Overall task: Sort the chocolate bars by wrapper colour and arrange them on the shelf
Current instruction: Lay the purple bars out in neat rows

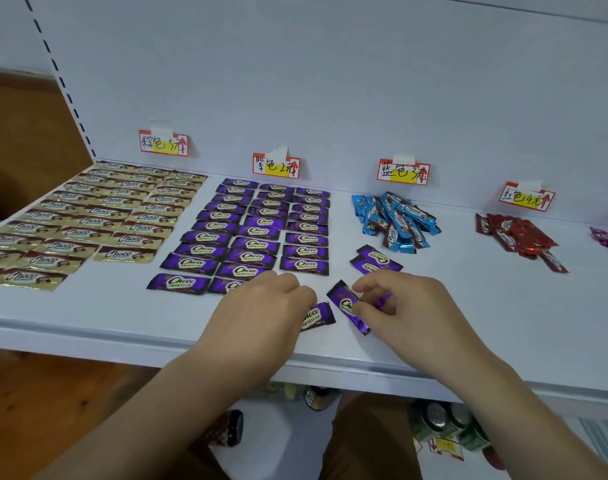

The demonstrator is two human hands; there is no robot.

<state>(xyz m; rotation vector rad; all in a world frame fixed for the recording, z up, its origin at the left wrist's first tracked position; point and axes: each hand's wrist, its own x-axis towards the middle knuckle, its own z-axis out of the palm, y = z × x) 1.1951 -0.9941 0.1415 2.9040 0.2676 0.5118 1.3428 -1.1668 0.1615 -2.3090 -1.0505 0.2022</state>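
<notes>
Right hand (399, 306) pinches purple "Choco" bar (345, 304).

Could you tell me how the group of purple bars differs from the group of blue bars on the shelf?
The purple bars lie flat in three neat columns, logos facing up; the blue bars sit in a loose heap, overlapping at mixed angles. The purple group is far larger than the blue. Both sit below a handwritten tag on the shelf and show the same Choco logo.

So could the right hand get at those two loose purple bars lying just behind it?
Probably yes. The right hand holds a purple bar, but the two loose purple bars lie uncovered just beyond its fingers.
</notes>
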